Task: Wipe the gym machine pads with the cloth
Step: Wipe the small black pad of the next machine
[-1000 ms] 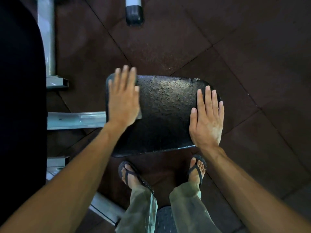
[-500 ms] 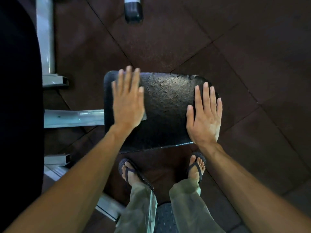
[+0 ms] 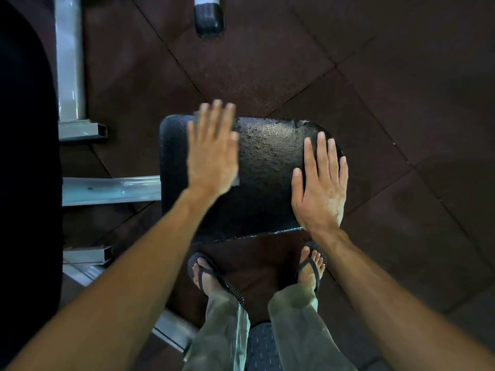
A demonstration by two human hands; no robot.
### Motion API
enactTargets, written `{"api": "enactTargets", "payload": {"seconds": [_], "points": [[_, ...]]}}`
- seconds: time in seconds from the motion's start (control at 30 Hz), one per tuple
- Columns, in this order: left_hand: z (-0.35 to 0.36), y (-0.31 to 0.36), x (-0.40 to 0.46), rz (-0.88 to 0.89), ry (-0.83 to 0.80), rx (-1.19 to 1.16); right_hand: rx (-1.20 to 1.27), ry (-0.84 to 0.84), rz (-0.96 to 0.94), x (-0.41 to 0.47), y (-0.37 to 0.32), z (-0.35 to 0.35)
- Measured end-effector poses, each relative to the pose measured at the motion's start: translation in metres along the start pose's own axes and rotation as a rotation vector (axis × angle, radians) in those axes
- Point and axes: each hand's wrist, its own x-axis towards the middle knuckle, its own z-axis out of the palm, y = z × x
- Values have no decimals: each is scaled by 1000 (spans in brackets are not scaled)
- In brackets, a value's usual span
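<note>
The wiping step is going on. The left hand is lying flat with straight fingers, pressing a small grey cloth onto the black, bumpy, shiny machine pad; only a corner of the cloth is peeking out. The right hand is resting flat and holding nothing, steadying the pad's right side. Next, the cloth probably needs sliding over the middle.

Dark reddish-brown rubber floor tiles spreading beneath grey metal frame tubes, seams running diagonally right of frame, catching dim sheen.
</note>
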Motion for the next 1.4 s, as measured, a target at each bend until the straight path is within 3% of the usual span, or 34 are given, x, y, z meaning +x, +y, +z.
{"api": "enactTargets", "payload": {"seconds": [0.1,0.17,0.27,0.4,0.53,0.67,0.73,0.87,1.03,1.17,1.4], "points": [[-1,-35,-35,-113,95,-78,-16,0,10,0,-1,0],[13,-24,-81,-117,108,-45,-10,1,15,-1,-1,0],[33,25,-118,52,47,-6,-18,-1,14,0,-1,0],[27,58,-55,246,3,-39,-30,-6,-8,0,1,1],[1,9,-1,5,20,-62,-12,-15,-13,0,2,-1],[12,-18,-60,-110,122,-93,2,-22,-8,0,0,-4],[26,8,-95,-108,99,-65,68,-59,-18,2,1,-8],[43,89,-95,93,46,-98,429,-133,-35,-7,21,-22],[33,105,-72,151,-31,-134,666,-42,215,-28,35,-44],[24,50,-74,51,73,-33,570,-17,134,-26,5,-39],[36,11,-74,19,87,59,41,-96,24,-20,-66,-4]]}}
